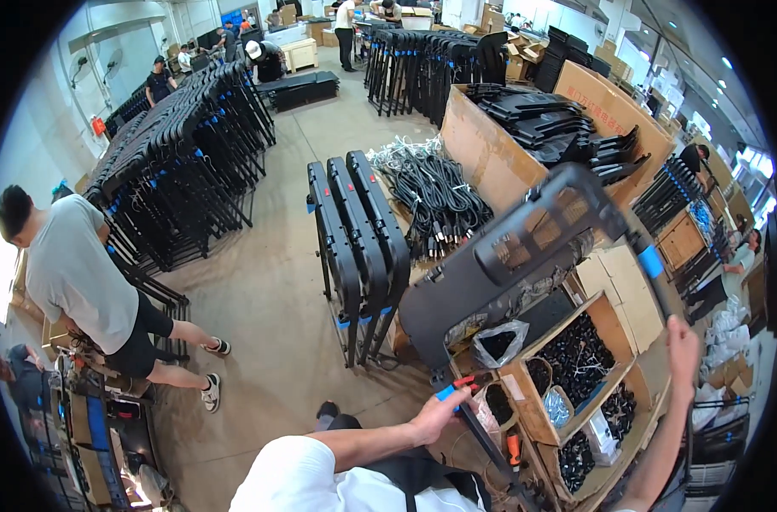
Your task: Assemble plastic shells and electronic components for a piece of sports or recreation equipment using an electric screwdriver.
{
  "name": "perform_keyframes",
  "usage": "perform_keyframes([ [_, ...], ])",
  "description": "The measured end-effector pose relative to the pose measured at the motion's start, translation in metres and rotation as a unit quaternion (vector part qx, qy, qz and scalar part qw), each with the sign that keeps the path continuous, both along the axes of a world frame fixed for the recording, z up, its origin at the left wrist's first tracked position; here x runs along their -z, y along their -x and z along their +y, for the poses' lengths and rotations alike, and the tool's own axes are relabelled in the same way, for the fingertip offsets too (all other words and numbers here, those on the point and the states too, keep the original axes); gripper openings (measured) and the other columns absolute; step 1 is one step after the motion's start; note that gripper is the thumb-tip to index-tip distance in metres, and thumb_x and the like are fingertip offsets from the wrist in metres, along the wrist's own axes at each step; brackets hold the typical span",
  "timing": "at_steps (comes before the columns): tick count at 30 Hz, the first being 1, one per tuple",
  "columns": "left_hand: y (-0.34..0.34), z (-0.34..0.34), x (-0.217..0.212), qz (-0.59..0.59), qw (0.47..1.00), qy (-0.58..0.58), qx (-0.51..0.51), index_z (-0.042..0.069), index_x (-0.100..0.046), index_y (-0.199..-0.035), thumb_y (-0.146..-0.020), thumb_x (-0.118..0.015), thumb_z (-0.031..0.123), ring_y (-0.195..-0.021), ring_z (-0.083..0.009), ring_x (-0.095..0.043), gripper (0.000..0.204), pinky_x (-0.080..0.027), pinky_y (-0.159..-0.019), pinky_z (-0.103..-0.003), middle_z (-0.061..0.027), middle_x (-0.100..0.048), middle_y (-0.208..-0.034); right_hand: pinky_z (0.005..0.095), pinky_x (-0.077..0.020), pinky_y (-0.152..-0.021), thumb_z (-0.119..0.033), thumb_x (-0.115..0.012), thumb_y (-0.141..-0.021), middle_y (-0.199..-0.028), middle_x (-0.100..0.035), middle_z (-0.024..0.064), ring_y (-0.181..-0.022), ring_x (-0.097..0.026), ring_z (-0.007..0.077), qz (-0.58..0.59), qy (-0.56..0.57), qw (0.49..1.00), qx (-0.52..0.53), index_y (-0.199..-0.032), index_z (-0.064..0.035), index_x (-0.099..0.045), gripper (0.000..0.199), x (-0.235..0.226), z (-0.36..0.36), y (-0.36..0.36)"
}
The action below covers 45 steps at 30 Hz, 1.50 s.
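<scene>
Black panelled frame (439, 300) is up in both hands, tilted, near the divided parts bin (532, 418). Left hand (437, 418) is closed round one leg, right hand (683, 348) round the other (blue sleeve (651, 262) farther up that leg).

Held frame (439, 309) black, blue sleeve (651, 261) on its right leg. Bundle (535, 288) below it: mottled, camo-like brown and grey. Standing frames (360, 235), mid-scene: black, small red marks on top, blue bits lower down. Cables (435, 194) black, whitish ties. Far right: carton (472, 130) brown, panels (525, 109) black. Near right: bin (530, 418) tan, small parts (586, 346) mostly black, orange-handled tool (514, 448). Left: person's shirt (77, 269) pale grey, shorts (142, 322) black, shoes (211, 392) black-and-white. Wearer's sleeve (290, 468) white. Floor (290, 162) grey-beige.
</scene>
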<state>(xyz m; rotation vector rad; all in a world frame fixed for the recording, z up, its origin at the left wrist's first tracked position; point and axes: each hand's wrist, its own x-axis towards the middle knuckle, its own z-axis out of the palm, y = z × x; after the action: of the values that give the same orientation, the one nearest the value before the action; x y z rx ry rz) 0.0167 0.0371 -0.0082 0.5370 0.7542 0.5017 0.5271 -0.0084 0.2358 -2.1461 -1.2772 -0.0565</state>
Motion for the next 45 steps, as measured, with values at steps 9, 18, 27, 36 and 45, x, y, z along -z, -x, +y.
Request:
perform_keyframes([
  [9,0.161,0.114,-0.094,-0.147,0.956,-0.155,-0.203,0.002,-0.060,-0.108,-0.105,-0.054,0.028,-0.086,-0.0242,-0.071,0.027,-0.059,-0.084,-0.040,-0.0102,-0.068,-0.089,0.0209,-0.0403,-0.065,-0.043,-0.044,-0.114,-0.091,-0.059,-0.0010,-0.075,-0.049,0.0053,-0.089,-0.158,0.983,-0.019,-0.143,0.0009,-0.055,0.054,-0.179,-0.023,0.273],
  [18,0.375,0.298,-0.096,0.022,0.902,-0.359,-0.240,-0.003,-0.052,-0.130,-0.100,-0.062,0.032,-0.083,-0.0267,-0.073,0.047,-0.059,-0.079,-0.040,-0.0162,-0.073,-0.092,0.0299,-0.0488,-0.066,-0.035,-0.050,-0.106,-0.087,-0.058,0.0039,-0.073,-0.058,0.0155,0.117,-0.023,0.992,-0.048,-0.123,-0.0030,-0.054,0.037,-0.085,0.029,0.507],
  [27,0.475,0.439,-0.027,0.271,0.871,-0.401,-0.092,0.004,-0.076,-0.111,-0.089,-0.082,0.021,-0.093,-0.0105,-0.066,0.028,-0.053,-0.088,-0.031,-0.0001,-0.075,-0.102,0.0355,-0.0547,-0.095,0.000,-0.081,-0.084,-0.110,-0.072,0.0062,-0.103,-0.068,0.0179,0.339,0.140,0.918,-0.150,-0.111,-0.0063,-0.066,0.032,0.148,0.079,0.623],
  [36,0.480,0.568,0.076,0.378,0.843,-0.382,-0.030,0.006,-0.076,-0.104,-0.082,-0.086,0.015,-0.090,-0.0134,-0.067,0.026,-0.053,-0.084,-0.033,-0.0026,-0.076,-0.095,0.0350,-0.0539,-0.096,0.007,-0.079,-0.084,-0.113,-0.072,0.0104,-0.107,-0.068,0.0198,0.414,-0.022,0.895,-0.168,-0.112,-0.0015,-0.064,0.033,0.335,0.155,0.703],
  [45,0.430,0.624,0.100,0.344,0.877,-0.333,-0.039,0.004,-0.073,-0.116,-0.081,-0.083,0.002,-0.090,-0.0144,-0.067,0.037,-0.054,-0.086,-0.034,-0.0037,-0.075,-0.096,0.0420,-0.0520,-0.097,-0.011,-0.079,-0.084,-0.109,-0.074,0.0073,-0.103,-0.069,0.0256,0.109,0.054,0.978,-0.166,-0.107,-0.0072,-0.071,0.025,0.411,0.187,0.718],
])
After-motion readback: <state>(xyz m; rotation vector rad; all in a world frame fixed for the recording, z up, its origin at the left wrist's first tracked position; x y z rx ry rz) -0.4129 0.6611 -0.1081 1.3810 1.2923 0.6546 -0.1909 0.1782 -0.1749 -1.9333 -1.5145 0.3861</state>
